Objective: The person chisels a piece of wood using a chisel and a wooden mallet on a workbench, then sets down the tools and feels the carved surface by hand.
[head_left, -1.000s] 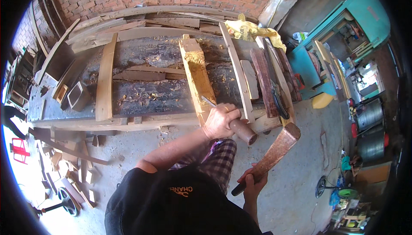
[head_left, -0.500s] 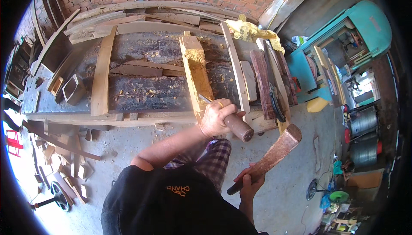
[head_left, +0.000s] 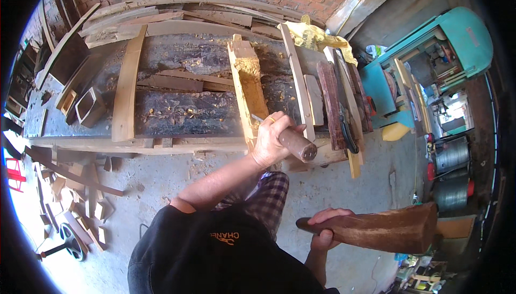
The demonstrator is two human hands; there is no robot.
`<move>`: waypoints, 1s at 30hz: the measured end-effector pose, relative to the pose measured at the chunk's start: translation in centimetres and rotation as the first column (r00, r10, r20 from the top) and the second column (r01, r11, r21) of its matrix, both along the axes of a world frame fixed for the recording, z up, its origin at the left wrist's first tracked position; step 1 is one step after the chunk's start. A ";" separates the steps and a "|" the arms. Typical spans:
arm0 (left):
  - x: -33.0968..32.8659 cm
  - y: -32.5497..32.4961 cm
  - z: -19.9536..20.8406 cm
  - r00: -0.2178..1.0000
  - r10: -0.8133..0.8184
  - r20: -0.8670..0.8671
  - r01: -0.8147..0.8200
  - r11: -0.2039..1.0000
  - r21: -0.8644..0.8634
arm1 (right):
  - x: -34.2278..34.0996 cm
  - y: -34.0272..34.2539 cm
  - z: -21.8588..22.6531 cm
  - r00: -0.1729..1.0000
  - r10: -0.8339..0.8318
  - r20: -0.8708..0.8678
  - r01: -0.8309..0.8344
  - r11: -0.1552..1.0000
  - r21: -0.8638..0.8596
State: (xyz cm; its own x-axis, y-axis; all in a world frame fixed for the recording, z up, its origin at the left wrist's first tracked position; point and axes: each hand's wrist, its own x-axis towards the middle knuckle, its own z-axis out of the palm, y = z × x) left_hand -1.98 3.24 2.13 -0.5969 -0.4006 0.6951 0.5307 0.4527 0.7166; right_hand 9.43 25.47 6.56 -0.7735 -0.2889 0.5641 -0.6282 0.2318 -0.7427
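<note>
My left hand [head_left: 273, 137] is closed round the thick brown handle of a chisel [head_left: 299, 144]. The chisel's short visible blade points up and left, with its tip at the near part of a hollowed wooden beam [head_left: 249, 76]. Bright yellow wood shows in the beam's long cut. Off to the right, well apart from the chisel, my right hand [head_left: 327, 228] grips a heavy wooden mallet [head_left: 384, 228] by its narrow end. The mallet's broad head points right.
The dark, chip-strewn workbench slab [head_left: 188, 112] bears a pale plank [head_left: 129, 84], a small hexagonal wooden frame [head_left: 90, 109] and a handsaw [head_left: 344, 100]. Offcuts [head_left: 80, 202] litter the floor at left. A teal bandsaw [head_left: 465, 38] stands at right, and stacked boards lie along the brick wall.
My right hand has swung the mallet outward and down, its head moving right, away from the chisel. My left hand keeps the chisel at nearly the same spot on the beam.
</note>
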 end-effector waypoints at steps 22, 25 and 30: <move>1.2 -1.6 -3.5 0.975 -0.220 -0.009 0.217 0.965 -0.145 | 3.6 -0.3 -5.4 0.880 -0.306 0.364 0.247 0.948 0.201; 2.0 -1.2 -2.0 0.936 -0.340 -0.086 0.316 0.924 -0.216 | 4.3 0.1 -4.7 0.855 -0.213 0.473 0.233 0.972 0.018; 2.5 -0.4 0.6 0.906 -0.423 0.032 0.418 0.876 -0.241 | 4.7 -0.3 -2.3 0.836 -0.152 0.527 0.259 0.956 -0.134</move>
State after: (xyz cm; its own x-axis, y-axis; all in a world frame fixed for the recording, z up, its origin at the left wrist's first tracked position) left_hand 0.48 2.83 2.71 -0.6568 0.0624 0.7515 0.7224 0.3378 0.6033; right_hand 14.14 25.18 4.27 -0.9944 -0.0182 0.1044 -0.1059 0.1325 -0.9855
